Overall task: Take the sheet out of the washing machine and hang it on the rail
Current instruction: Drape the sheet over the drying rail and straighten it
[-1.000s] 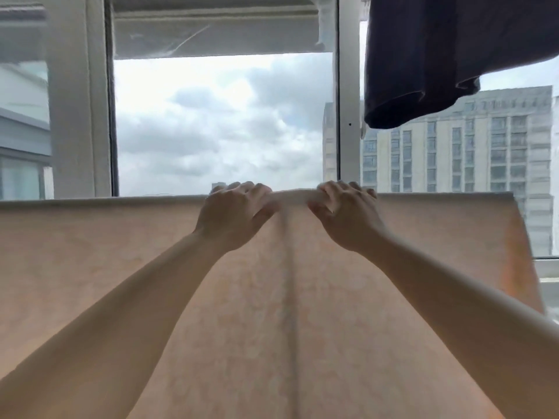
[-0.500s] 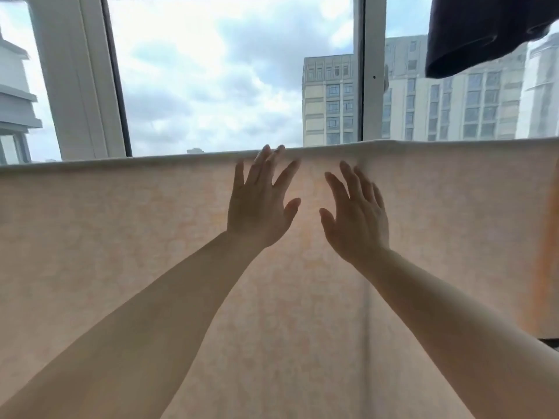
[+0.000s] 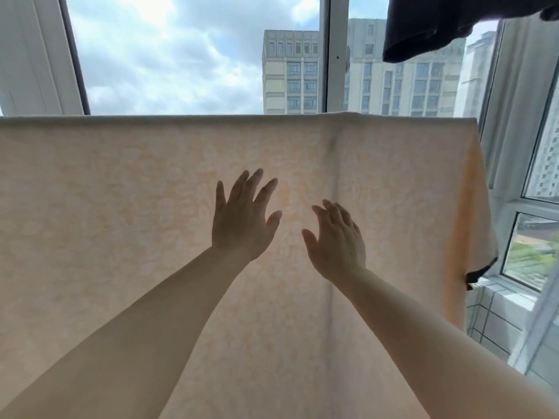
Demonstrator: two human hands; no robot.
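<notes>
Sheet (image 3: 121, 222) draped over rail, top fold running level left to right, cloth hanging straight down before window (image 3: 187, 55). Left hand (image 3: 242, 220) and right hand (image 3: 335, 240) raised before cloth, fingers spread, gripping nothing; contact with cloth not discernible.

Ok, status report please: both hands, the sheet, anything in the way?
Left hand open, right hand open, both in front of the sheet. Sheet draped over the rail, hanging flat. Dark garment hangs above right, clear of it.
</notes>
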